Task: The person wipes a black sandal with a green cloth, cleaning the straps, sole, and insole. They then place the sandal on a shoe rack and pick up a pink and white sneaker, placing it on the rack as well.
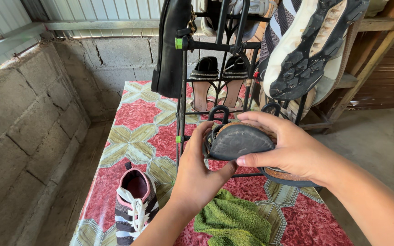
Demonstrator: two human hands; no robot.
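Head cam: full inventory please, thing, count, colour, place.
flat shoe: 1, dark worn sole facing up, held in both hands at the rack's lower loops
shoe rack: 1, black metal, standing on the table
heeled sandals: 2, black straps, on the rack's middle tier
sports shoe: 1, white with black studded sole, upper right of rack
black shoe: 1, hanging at the rack's upper left
striped sneaker: 1, dark and white with pink lining, table front left
towel: 1, green, table front, below the hands
table: 1, red and green patterned cover
block wall: grey, left and behind
left hand: under the flat shoe's near end
right hand: over the flat shoe's right side
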